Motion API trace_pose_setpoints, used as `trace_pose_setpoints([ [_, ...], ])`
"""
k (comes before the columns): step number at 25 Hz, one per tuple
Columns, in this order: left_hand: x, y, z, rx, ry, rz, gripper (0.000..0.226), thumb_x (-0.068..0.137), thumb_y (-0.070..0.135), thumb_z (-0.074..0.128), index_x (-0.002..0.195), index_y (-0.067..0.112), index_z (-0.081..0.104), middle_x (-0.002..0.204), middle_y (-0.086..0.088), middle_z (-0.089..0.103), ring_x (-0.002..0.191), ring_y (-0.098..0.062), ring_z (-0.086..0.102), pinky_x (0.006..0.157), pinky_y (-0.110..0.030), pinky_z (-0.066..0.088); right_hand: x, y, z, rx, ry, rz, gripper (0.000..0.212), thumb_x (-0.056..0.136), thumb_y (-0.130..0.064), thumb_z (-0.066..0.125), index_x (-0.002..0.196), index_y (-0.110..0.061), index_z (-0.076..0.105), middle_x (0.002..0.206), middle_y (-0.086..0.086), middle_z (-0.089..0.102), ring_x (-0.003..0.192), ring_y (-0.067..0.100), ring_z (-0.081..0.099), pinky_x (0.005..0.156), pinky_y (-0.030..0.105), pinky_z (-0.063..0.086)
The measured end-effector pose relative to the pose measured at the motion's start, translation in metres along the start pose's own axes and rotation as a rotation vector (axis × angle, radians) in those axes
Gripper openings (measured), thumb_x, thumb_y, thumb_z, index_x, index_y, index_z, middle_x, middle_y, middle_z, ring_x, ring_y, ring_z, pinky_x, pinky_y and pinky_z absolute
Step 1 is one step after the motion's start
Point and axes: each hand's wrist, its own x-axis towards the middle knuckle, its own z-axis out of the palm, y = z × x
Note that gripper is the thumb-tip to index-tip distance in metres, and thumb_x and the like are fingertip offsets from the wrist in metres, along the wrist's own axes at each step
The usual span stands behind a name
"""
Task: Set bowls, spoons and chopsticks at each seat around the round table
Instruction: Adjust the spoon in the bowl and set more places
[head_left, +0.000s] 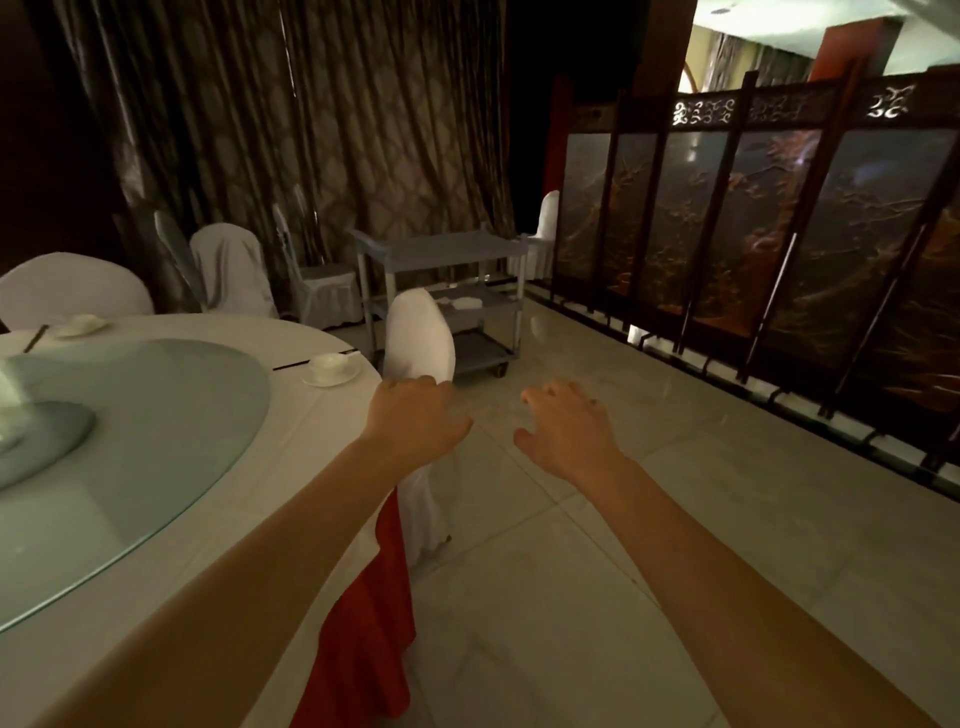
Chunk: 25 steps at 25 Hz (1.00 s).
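Observation:
The round table with a white cloth and a glass turntable fills the left. Two seats are set: a white bowl on a saucer with dark chopsticks beside it, and a second bowl with chopsticks farther back. My left hand reaches forward in front of a white-covered chair, fingers loosely curled, holding nothing. My right hand stretches out over the floor with fingers spread, empty.
A grey service cart with shelves stands ahead; small white dishes lie on its middle shelf. More covered chairs ring the table. A dark folding screen runs along the right. Tiled floor lies between.

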Motion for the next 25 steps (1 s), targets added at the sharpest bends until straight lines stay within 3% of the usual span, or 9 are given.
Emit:
trace_pose_setpoints([
  [11, 0.173, 0.040, 0.078, 0.075, -0.017, -0.243, 0.049, 0.088, 0.054, 0.040, 0.120, 0.021, 0.055, 0.108, -0.003, 0.066, 0.095, -0.020, 0.062, 0.089, -0.035, 0.048, 0.200, 0.119, 0.036, 0.010, -0.044, -0.254, 0.042, 0.087, -0.034, 0.054, 0.125, -0.016, 0.049, 0.128, 0.008, 0.048, 0.118, 0.027, 0.047, 0.095, 0.042, 0.039],
  [18, 0.315, 0.005, 0.148, 0.103, -0.055, -0.300, 0.046, 0.088, 0.052, 0.039, 0.117, 0.020, 0.054, 0.110, -0.003, 0.063, 0.099, -0.023, 0.060, 0.089, -0.036, 0.043, 0.356, 0.155, 0.089, 0.016, -0.051, -0.300, 0.039, 0.086, -0.031, 0.055, 0.121, -0.016, 0.049, 0.122, 0.008, 0.050, 0.116, 0.028, 0.047, 0.092, 0.041, 0.039],
  [25, 0.470, -0.051, 0.172, 0.121, -0.022, -0.328, 0.048, 0.090, 0.052, 0.038, 0.122, 0.020, 0.052, 0.112, -0.004, 0.062, 0.105, -0.022, 0.058, 0.095, -0.037, 0.040, 0.529, 0.159, 0.105, 0.047, 0.002, -0.370, 0.039, 0.088, -0.030, 0.056, 0.124, -0.017, 0.048, 0.124, 0.007, 0.051, 0.117, 0.027, 0.045, 0.092, 0.038, 0.040],
])
